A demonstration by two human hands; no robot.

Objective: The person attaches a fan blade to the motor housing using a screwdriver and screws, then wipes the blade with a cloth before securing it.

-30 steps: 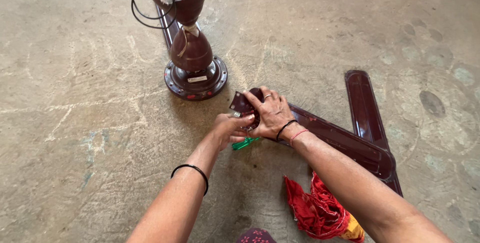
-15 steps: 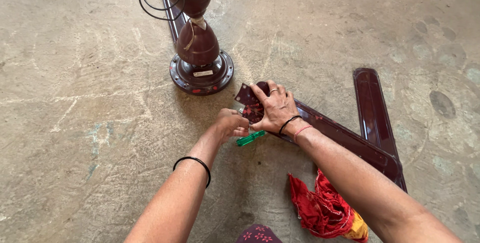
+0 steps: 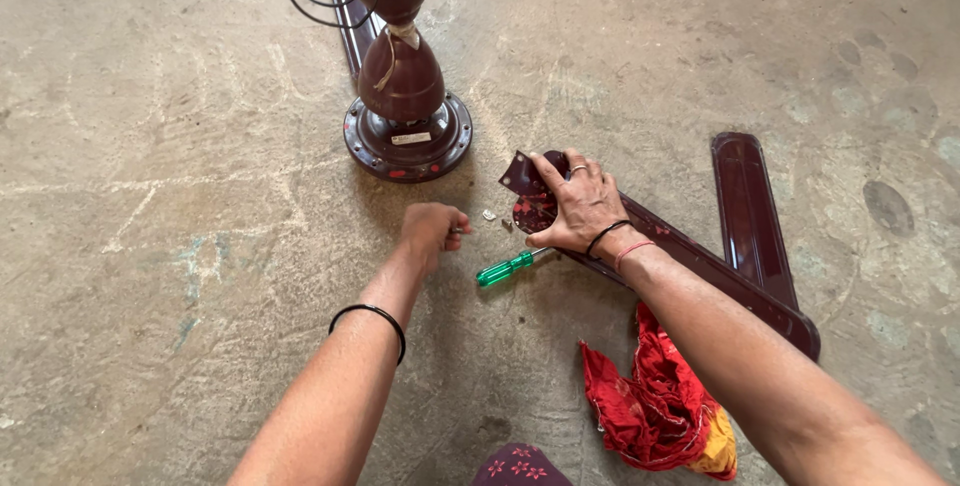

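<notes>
My right hand (image 3: 582,204) presses flat on the fan blade (image 3: 700,266). My left hand (image 3: 432,231) pinches a small screw (image 3: 458,232) on the floor (image 3: 150,196).

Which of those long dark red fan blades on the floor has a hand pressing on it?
The slanted blade, whose bracket end lies under the right hand. The other blade at right lies bare, and a third lies behind the fan motor, untouched.

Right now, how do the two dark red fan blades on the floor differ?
The nearer fan blade lies slanted, with the right hand pressing its bracket end; the farther fan blade lies nearly straight away from the camera, untouched. The nearer one is partly covered by the arm, while the farther shows most of its length. Both are dark red, glossy and flat on the concrete floor.
</notes>
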